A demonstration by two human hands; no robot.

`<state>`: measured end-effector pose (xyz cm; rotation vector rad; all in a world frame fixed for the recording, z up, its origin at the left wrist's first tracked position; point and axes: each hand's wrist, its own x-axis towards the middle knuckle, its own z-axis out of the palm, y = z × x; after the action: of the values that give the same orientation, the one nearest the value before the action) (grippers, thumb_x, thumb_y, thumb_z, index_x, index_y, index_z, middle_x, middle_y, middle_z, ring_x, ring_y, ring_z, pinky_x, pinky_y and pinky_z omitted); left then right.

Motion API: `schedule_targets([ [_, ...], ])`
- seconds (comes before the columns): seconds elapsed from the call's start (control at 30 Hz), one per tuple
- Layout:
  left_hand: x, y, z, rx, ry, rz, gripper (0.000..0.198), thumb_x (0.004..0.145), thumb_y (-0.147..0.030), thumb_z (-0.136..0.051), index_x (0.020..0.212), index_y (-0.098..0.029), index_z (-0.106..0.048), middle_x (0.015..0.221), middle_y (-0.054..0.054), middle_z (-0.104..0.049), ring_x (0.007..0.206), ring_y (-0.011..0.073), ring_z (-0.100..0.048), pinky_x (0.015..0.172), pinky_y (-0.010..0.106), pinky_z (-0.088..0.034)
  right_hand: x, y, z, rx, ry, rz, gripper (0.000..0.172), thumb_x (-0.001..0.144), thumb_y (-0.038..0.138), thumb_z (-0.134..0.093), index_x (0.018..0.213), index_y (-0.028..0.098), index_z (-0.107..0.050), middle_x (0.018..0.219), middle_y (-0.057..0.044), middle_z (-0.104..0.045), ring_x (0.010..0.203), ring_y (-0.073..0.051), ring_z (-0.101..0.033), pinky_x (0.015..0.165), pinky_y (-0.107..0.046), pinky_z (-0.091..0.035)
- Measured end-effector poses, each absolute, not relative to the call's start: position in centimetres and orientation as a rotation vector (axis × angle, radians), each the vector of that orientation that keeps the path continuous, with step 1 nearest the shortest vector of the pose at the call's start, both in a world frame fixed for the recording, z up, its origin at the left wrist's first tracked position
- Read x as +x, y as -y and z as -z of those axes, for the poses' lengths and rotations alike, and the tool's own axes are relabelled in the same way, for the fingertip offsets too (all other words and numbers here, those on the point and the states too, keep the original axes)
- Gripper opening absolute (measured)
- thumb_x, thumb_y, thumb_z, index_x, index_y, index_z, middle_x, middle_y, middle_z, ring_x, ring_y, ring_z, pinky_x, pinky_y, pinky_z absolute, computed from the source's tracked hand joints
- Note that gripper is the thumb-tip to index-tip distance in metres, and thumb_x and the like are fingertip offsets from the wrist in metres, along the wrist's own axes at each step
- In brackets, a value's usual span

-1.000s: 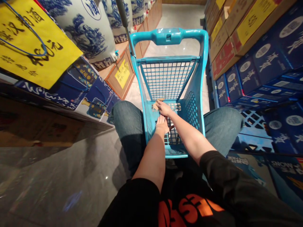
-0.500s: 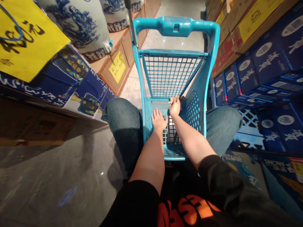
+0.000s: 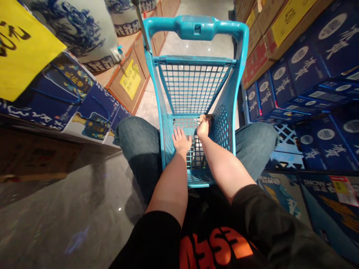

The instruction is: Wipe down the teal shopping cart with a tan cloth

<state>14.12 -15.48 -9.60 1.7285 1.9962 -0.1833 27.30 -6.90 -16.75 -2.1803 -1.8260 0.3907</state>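
A turquoise plastic shopping basket (image 3: pixel 241 71) with a tall handle stands between my knees, its mesh panel (image 3: pixel 196 87) sloping at the far end. My left hand (image 3: pixel 181 142) reaches inside, fingers spread, over the left part of the basket's floor; whether it presses on the floor is hard to tell. Deeper in, by the right wall, my right hand (image 3: pixel 203 129) is closed around a small tan and brown cloth-like thing (image 3: pixel 202 118). Most of that thing is hidden by the hand.
Blue-and-white ceramic jars (image 3: pixel 81 33) stand on a wooden cabinet (image 3: pixel 130 86) to the left, behind blue gift boxes (image 3: pixel 92 116) and a yellow price sign (image 3: pixel 25 48). Stacked blue cartons (image 3: pixel 303 67) line the right, with a blue crate (image 3: pixel 286 142) low down. Grey floor (image 3: pixel 92 209) lies at left.
The whole view has shifted slightly, so basket and shelves sit further left. My right hand has moved a little within the basket, still holding the tan thing; my left hand stays spread.
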Motion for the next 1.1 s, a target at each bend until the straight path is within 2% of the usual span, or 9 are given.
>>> schedule_targets([
  [0.07,14.2,15.2,9.5,1.714,-1.988,0.196,0.086,0.116,-0.049,-0.027,0.186,-0.002,-0.017,0.196,0.012,-0.003,0.184,0.0280,-0.004,0.150,0.045,-0.011,26.6,6.9,16.2,-2.222,1.805,-0.484,0.052,0.099,0.004,-0.054,0.147,0.008,-0.074,0.166,-0.026,-0.061,0.153,-0.034,-0.062,0.133,-0.049,-0.051],
  [0.13,14.3,15.0,9.4,1.681,-2.005,0.217,0.084,0.115,-0.046,-0.028,0.186,-0.003,-0.016,0.196,0.011,-0.002,0.184,0.0275,-0.003,0.150,0.049,-0.013,25.5,7.0,15.6,-2.074,1.953,-0.562,0.044,0.097,0.003,-0.060,0.134,0.012,-0.082,0.161,-0.021,-0.067,0.150,-0.032,-0.063,0.131,-0.043,-0.053],
  [0.23,14.7,14.7,9.4,1.640,-2.031,0.222,0.083,0.114,-0.040,-0.032,0.186,-0.002,-0.016,0.196,0.011,-0.002,0.184,0.0277,-0.002,0.150,0.049,-0.013,24.4,7.1,15.0,-1.823,2.156,-0.628,0.042,0.096,-0.001,-0.057,0.124,0.013,-0.085,0.155,-0.019,-0.072,0.150,-0.030,-0.062,0.133,-0.044,-0.050],
  [0.43,15.3,14.2,10.0,1.603,-2.040,0.174,0.083,0.112,-0.038,-0.038,0.184,0.000,-0.023,0.195,0.015,-0.005,0.183,0.0319,-0.006,0.150,0.049,-0.012,24.6,6.9,14.6,-2.057,1.933,-0.540,0.046,0.102,0.007,-0.052,0.139,0.014,-0.079,0.171,-0.020,-0.059,0.166,-0.033,-0.049,0.137,-0.049,-0.044],
  [0.6,15.6,13.7,10.3,1.559,-2.039,0.189,0.083,0.113,-0.040,-0.036,0.185,0.000,-0.020,0.194,0.015,-0.001,0.183,0.0323,-0.002,0.150,0.051,-0.009,23.2,5.6,13.7,-1.851,2.145,-0.702,0.038,0.100,0.005,-0.051,0.126,0.014,-0.077,0.154,-0.020,-0.070,0.141,-0.031,-0.067,0.123,-0.043,-0.055],
  [0.8,15.4,13.5,10.1,1.559,-1.990,0.202,0.081,0.112,-0.032,-0.035,0.185,-0.001,-0.018,0.193,0.015,0.000,0.183,0.0315,-0.001,0.150,0.052,-0.007,21.8,5.1,13.2,-1.853,2.121,-0.678,0.035,0.102,0.007,-0.049,0.127,0.012,-0.073,0.152,-0.025,-0.070,0.141,-0.032,-0.065,0.124,-0.043,-0.053],
  [0.9,15.2,13.5,10.3,1.572,-1.951,0.188,0.080,0.111,-0.030,-0.037,0.185,-0.004,-0.022,0.193,0.016,-0.006,0.182,0.0313,0.000,0.149,0.055,-0.008,20.2,4.8,13.1,-1.730,2.201,-0.795,0.032,0.097,0.008,-0.057,0.120,0.016,-0.077,0.142,-0.018,-0.078,0.133,-0.031,-0.071,0.119,-0.041,-0.057],
  [1.0,15.1,13.5,10.4,1.566,-1.932,0.195,0.081,0.111,-0.034,-0.037,0.185,-0.004,-0.024,0.193,0.016,-0.007,0.182,0.0324,-0.001,0.149,0.056,-0.007,19.1,4.2,12.9,-1.585,2.283,-0.867,0.040,0.093,0.006,-0.056,0.124,0.017,-0.079,0.141,-0.012,-0.081,0.129,-0.029,-0.073,0.117,-0.039,-0.058],
  [1.1,15.2,13.5,10.1,1.551,-1.934,0.205,0.081,0.111,-0.033,-0.035,0.185,-0.003,-0.021,0.193,0.016,-0.005,0.182,0.0313,0.000,0.149,0.054,-0.006,19.2,3.6,12.9,-1.521,2.357,-0.828,0.041,0.094,0.007,-0.052,0.127,0.011,-0.078,0.146,-0.020,-0.078,0.128,-0.031,-0.073,0.117,-0.039,-0.057],
])
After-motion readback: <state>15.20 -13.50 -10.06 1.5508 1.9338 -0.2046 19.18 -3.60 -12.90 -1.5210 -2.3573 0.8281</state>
